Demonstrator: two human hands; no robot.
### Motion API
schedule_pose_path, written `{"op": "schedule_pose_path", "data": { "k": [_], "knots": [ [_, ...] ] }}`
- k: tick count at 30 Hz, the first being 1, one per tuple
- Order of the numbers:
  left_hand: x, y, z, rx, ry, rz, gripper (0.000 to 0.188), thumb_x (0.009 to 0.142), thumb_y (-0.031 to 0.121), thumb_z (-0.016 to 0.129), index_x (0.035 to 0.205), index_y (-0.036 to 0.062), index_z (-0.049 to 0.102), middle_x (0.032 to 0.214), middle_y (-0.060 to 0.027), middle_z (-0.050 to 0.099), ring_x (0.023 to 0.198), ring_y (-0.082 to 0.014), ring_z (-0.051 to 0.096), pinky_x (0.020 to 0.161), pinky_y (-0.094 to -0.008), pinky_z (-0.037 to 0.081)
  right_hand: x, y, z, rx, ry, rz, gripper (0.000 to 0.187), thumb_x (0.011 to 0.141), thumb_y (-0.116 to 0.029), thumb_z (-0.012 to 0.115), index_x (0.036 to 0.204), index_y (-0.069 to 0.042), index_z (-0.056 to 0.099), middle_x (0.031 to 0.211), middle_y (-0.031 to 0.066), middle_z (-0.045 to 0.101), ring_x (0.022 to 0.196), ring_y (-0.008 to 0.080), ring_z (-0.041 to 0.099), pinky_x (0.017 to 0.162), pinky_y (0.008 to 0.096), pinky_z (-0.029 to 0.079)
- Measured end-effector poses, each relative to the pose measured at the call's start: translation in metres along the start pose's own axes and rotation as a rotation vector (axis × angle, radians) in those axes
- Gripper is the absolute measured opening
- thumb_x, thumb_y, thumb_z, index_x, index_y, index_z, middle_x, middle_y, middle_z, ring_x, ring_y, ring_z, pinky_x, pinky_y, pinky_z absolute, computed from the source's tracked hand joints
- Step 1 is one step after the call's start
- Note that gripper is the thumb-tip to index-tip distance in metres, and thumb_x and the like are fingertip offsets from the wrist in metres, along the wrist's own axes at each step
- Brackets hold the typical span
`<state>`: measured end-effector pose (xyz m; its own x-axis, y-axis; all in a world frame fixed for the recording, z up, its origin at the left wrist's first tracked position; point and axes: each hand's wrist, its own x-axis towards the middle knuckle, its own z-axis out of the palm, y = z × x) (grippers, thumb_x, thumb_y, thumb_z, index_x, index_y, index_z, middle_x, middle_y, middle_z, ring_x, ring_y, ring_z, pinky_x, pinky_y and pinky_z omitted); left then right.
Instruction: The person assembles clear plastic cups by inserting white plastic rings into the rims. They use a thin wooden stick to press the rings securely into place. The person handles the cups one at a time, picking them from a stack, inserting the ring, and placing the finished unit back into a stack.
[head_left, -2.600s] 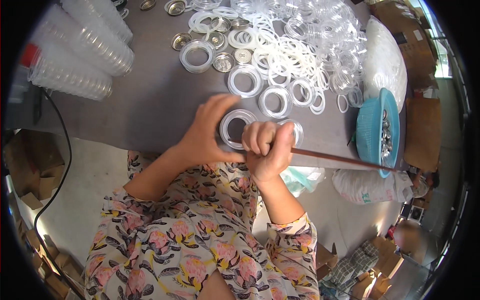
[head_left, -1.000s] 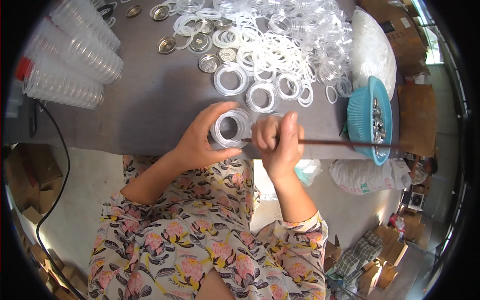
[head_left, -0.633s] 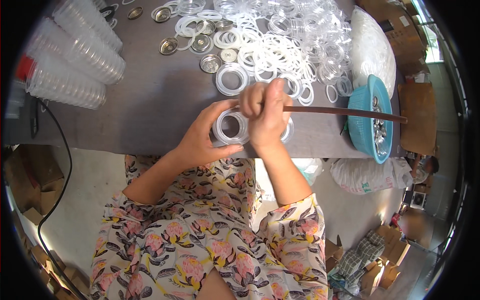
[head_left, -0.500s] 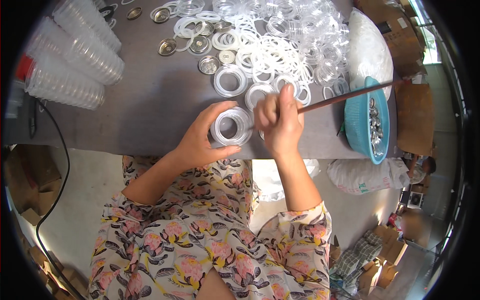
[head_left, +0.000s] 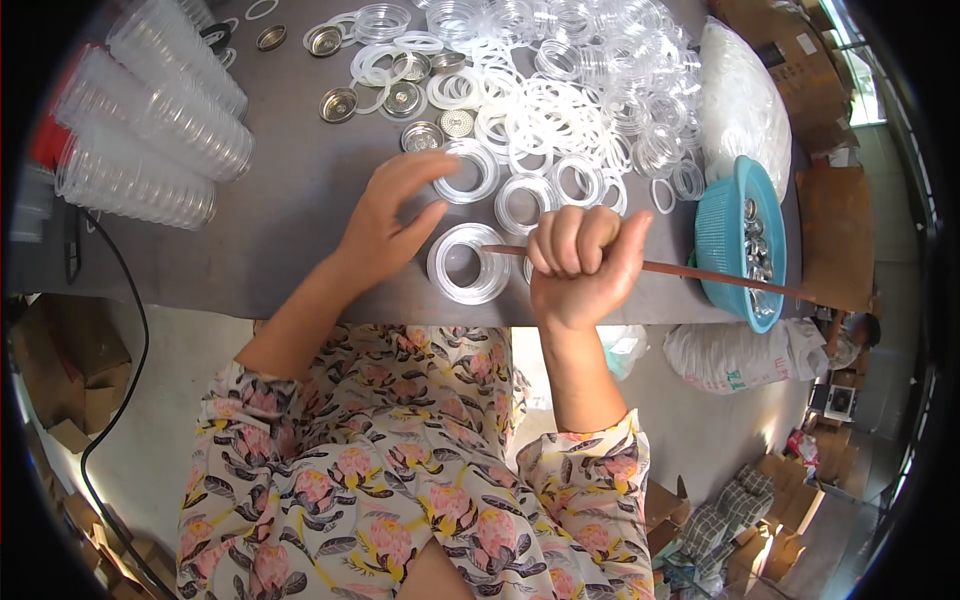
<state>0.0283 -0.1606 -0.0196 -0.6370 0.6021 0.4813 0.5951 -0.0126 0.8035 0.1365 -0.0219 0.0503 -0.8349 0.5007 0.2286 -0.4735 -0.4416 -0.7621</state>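
Gripping a reddish-brown stick (head_left: 700, 275) in a full fist, the right hand (head_left: 585, 262) has its fingers wrapped tight and its thumb poking up, over the near part of the table (head_left: 290, 215). The stick's tip overlaps the right rim of a clear plastic ring (head_left: 466, 295) lying flat near the table's front edge; can't tell from this angle if they actually touch. Left hand (head_left: 385, 220) is empty, fingers and thumb spread apart, just up and left of that ring. My read: this is the stick-to-rim step, with nothing bracing the ring. IMO the next move calls for the left hand to cup its outer side so the tip can work without it skidding.

Just beyond sit a few similar clear rings (head_left: 490, 173), then round metal caps (head_left: 421, 136) and a messy heap of flat white rings (head_left: 550, 115). Off right there's a blue basket (head_left: 718, 240) of shiny metal pieces, stacked clear cups (head_left: 130, 185) on the left, and a big plastic bag (head_left: 745, 105) further back.
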Motion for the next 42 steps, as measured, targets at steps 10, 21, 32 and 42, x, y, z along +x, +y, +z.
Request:
{"op": "schedule_pose_path", "data": {
  "k": [10, 21, 32, 42],
  "knots": [
    [0.012, 0.031, -0.025, 0.302, -0.016, 0.212, 0.013, 0.075, 0.008, 0.064, 0.085, 0.0151, 0.065, 0.09, 0.0039, 0.065, 0.105, -0.0192, 0.055, 0.104, -0.0503, 0.021, -0.005, -0.021, -0.02, 0.048, 0.003, -0.142, 0.058, 0.097, -0.047, 0.024, 0.049, -0.015, 0.024, 0.043, -0.0032, 0.025, 0.04, 0.0084, 0.015, 0.036, 0.0226, 0.011],
    [-0.009, 0.058, -0.026, 0.223, -0.385, 0.315, 0.045, 0.065, 0.017, 0.075, 0.106, 0.0096, 0.058, 0.108, -0.0062, 0.057, 0.109, -0.0242, 0.052, 0.105, -0.0469, 0.026, -0.014, -0.03, -0.005, 0.08, -0.116, -0.019, 0.06, 0.097, -0.047, 0.02, 0.049, -0.012, 0.027, 0.046, -0.0021, 0.027, 0.042, 0.0103, 0.02, 0.039, 0.0243, 0.018],
    [-0.027, 0.04, 0.015, -0.432, -0.277, -0.266, 0.083, 0.059, 0.019, 0.082, 0.128, 0.0016, 0.039, 0.119, -0.0126, 0.049, 0.11, -0.0216, 0.049, 0.092, -0.0321, 0.039, -0.01, 0.014, 0.022, -0.04, -0.085, 0.157, 0.059, 0.097, -0.047, 0.02, 0.049, -0.013, 0.026, 0.045, -0.0013, 0.027, 0.041, 0.0108, 0.018, 0.038, 0.0249, 0.018],
    [-0.032, 0.041, 0.017, -0.471, -0.241, -0.302, 0.08, 0.061, 0.01, 0.079, 0.128, 0.0026, 0.037, 0.12, -0.0074, 0.048, 0.114, -0.0155, 0.046, 0.095, -0.031, 0.037, -0.008, -0.022, 0.01, -0.374, -0.119, 0.247, 0.059, 0.097, -0.044, 0.024, 0.048, -0.012, 0.027, 0.043, -0.0008, 0.025, 0.04, 0.0112, 0.022, 0.039, 0.0264, 0.018]
  ]
}}
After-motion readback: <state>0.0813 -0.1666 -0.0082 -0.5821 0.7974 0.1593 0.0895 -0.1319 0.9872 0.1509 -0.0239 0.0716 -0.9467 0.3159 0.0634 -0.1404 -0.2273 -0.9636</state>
